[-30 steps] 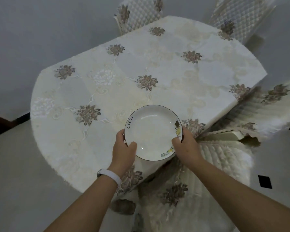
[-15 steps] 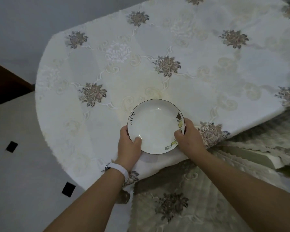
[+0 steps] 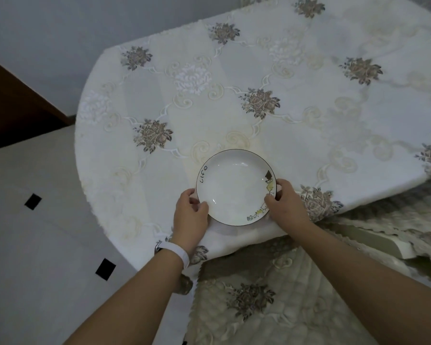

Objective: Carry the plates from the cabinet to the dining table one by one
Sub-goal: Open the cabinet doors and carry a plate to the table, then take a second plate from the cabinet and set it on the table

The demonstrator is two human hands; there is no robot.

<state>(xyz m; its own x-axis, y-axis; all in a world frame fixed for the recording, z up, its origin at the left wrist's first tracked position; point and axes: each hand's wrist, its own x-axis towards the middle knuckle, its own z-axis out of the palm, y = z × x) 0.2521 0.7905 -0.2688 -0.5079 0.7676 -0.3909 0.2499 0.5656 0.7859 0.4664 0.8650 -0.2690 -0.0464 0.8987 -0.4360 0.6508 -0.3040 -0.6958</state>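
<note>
Plate (image 3: 234, 188): I read it as glazed ceramic, white, glossy and smooth, with soft highlights in the well. The rim carries a thin dark line. Printed lettering and a small coloured motif lie flat on the surface.
Tablecloth (image 3: 234, 70): woven cloth, mostly matt, with a faint sheen on the pale panels. The embroidered flowers and scrolls look slightly raised and thread-textured.
Chair cover (image 3: 271, 307): quilted cloth, padded and matt, puckered along the stitch lines.
My wristband (image 3: 174, 253): white, smooth, plastic or rubber; cannot tell which.
Floor (image 3: 35, 245): pale tile, smooth, dull finish, small black insets.
Wall (image 3: 47, 33): plain, matt.
Panel (image 3: 10, 108), far left: dark brown, wood-like, too dim for grain.
</note>
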